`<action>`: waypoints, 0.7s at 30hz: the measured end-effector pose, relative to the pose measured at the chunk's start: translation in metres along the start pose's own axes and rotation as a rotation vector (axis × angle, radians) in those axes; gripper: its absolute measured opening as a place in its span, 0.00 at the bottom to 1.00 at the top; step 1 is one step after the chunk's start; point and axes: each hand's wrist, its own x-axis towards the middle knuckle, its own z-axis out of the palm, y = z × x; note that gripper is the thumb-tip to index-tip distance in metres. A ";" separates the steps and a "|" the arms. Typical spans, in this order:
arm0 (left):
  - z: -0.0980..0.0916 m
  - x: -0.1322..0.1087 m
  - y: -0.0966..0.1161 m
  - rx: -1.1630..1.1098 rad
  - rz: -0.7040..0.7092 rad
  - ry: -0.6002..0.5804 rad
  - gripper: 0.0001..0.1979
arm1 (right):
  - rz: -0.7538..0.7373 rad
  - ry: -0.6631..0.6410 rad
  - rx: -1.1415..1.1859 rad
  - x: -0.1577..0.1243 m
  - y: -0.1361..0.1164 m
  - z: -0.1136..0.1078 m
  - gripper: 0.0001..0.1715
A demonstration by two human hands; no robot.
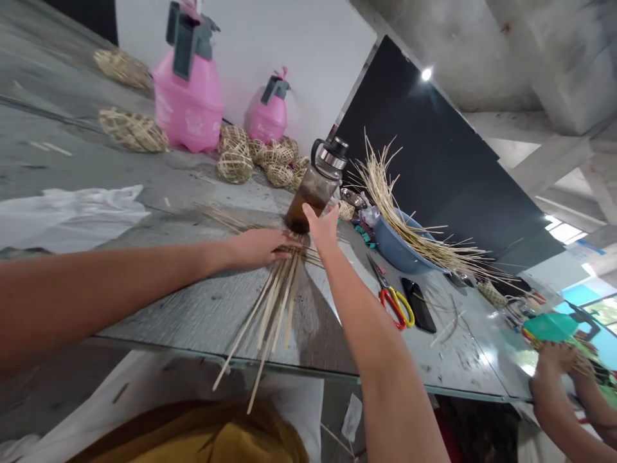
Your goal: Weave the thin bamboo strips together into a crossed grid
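Thin bamboo strips fan across the grey table, some hanging past its front edge. My left hand lies flat on the crossing of the strips, fingers stretched out. Just beyond it a clear bottle with brown liquid and a black lid stands at the crossing. Against the bottle's near right side is my right hand, its thumb and fingers spread around the lower part.
Pink spray bottles and woven balls stand along the back. On the right are scissors, a black phone and a blue basin of long strips. Another person's hands show at far right.
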 end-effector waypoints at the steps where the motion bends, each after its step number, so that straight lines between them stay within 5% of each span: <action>1: -0.002 -0.001 0.001 0.001 -0.017 0.027 0.20 | 0.107 0.002 0.046 -0.008 0.005 -0.003 0.46; 4: -0.008 -0.004 0.002 -0.033 -0.038 0.086 0.21 | 0.130 -0.076 0.181 -0.034 0.022 -0.015 0.37; 10: -0.018 -0.004 -0.001 -0.069 -0.027 0.038 0.22 | -0.290 -0.519 0.263 -0.057 0.049 -0.038 0.16; 21: -0.025 -0.008 -0.003 -0.041 0.031 0.027 0.23 | -0.464 -0.594 0.191 -0.054 0.048 -0.049 0.18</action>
